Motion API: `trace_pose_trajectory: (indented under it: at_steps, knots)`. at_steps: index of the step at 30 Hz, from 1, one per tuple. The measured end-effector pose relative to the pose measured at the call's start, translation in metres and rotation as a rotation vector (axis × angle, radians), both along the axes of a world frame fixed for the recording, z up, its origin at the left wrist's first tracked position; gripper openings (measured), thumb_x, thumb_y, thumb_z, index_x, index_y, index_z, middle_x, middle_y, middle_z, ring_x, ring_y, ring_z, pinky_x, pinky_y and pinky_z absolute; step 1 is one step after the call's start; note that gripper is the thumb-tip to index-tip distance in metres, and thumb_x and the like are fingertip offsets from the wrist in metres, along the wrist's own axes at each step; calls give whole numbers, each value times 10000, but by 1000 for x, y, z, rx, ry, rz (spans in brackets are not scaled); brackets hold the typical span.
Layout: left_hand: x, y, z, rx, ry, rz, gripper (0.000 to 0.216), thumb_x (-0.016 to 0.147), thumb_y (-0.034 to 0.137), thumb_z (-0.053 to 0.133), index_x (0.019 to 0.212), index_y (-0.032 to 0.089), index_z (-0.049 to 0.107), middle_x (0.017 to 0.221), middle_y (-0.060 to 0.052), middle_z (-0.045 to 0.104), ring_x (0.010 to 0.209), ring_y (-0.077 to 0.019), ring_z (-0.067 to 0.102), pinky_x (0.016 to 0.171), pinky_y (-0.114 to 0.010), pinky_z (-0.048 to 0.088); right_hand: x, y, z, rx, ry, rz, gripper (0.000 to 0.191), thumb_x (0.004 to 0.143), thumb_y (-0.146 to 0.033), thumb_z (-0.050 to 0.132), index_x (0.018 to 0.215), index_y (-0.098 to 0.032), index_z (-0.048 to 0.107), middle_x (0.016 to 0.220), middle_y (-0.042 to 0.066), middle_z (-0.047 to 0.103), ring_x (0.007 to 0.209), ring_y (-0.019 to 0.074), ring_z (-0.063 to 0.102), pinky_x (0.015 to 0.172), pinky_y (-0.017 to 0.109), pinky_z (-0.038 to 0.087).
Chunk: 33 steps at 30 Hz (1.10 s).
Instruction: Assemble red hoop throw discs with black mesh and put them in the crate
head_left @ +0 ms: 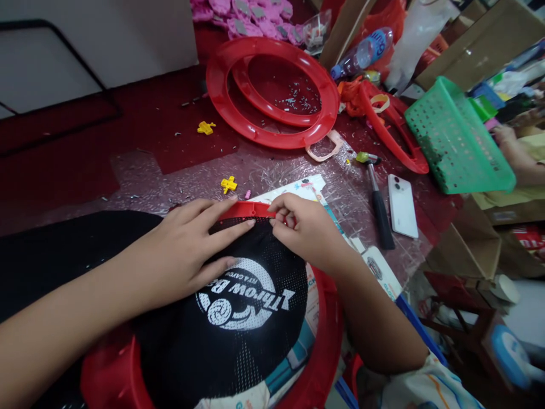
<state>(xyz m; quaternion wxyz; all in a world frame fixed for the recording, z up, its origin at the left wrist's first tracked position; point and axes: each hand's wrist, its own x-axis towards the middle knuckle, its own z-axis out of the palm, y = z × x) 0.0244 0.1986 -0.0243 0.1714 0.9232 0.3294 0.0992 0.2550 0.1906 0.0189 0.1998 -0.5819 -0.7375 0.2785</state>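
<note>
A black mesh cloth (272, 335) with a white printed logo lies across a red plastic ring (326, 335) in front of me. My left hand (191, 247) rests flat on the cloth, fingers spread, its fingertips close to the ring's far rim. At that same rim my right hand (298, 224) is closed, thumb and fingers pinched at the cloth's edge. Whatever small thing sits between those fingertips is too hidden to name. Printed cardboard (298, 184) shows beneath the ring.
Beyond are yellow plastic pieces (229, 184), stacked red rings (272, 94), scattered small screws (298, 99), a hammer (378, 204), a white phone (402, 205) and a green basket (460, 142). A plastic bottle (364, 52) lies farther back. Another person's hand (508, 145) is at the right edge.
</note>
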Motion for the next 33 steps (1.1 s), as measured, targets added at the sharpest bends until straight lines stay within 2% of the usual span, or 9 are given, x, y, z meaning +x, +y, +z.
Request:
trace_pose_trajectory:
  at_steps: [8, 18, 22, 26, 30, 33]
  knots:
    - [1, 0, 0, 16, -8, 15, 532, 910, 433, 462, 1429, 320, 423, 1491, -134, 353, 1240, -393, 428, 1002, -612, 397, 2, 4, -3, 86, -76, 99, 226, 787, -72, 494, 814, -147, 706, 721, 23, 623, 684, 122, 534, 686, 248, 418]
    - [3, -2, 2, 68, 46, 7, 590, 891, 384, 524, 1457, 363, 357, 1485, -140, 347, 1201, -389, 454, 957, -590, 430, 1, 1, 2, 7, -160, 101, 233, 806, -65, 515, 859, -141, 728, 797, 42, 675, 754, 137, 577, 746, 256, 434]
    - [7, -4, 5, 123, 85, 22, 566, 869, 335, 543, 1423, 353, 427, 1410, -180, 404, 1120, -402, 497, 882, -591, 459, 1, -3, 5, 44, -369, 212, 249, 866, -101, 491, 924, -135, 731, 851, 75, 666, 809, 169, 569, 742, 280, 410]
    - [8, -7, 5, 129, 98, 28, 553, 853, 358, 552, 1399, 316, 470, 1353, -192, 408, 1093, -398, 505, 873, -575, 474, 1, -8, 8, 155, -555, 339, 224, 902, -132, 491, 871, -144, 713, 846, 82, 645, 793, 182, 534, 674, 294, 360]
    - [3, -11, 6, 145, 161, 49, 560, 837, 359, 563, 1386, 286, 478, 1315, -198, 400, 1095, -392, 499, 883, -559, 477, -1, -12, 9, 224, -573, 488, 228, 937, -162, 480, 872, -141, 698, 885, 84, 648, 818, 189, 533, 679, 307, 361]
    - [-2, -13, 9, 167, 213, 44, 567, 841, 377, 552, 1388, 254, 474, 1280, -217, 418, 1034, -381, 521, 867, -562, 476, -2, -13, 12, 242, -532, 479, 226, 939, -137, 464, 947, -131, 689, 925, 88, 656, 861, 196, 546, 715, 313, 386]
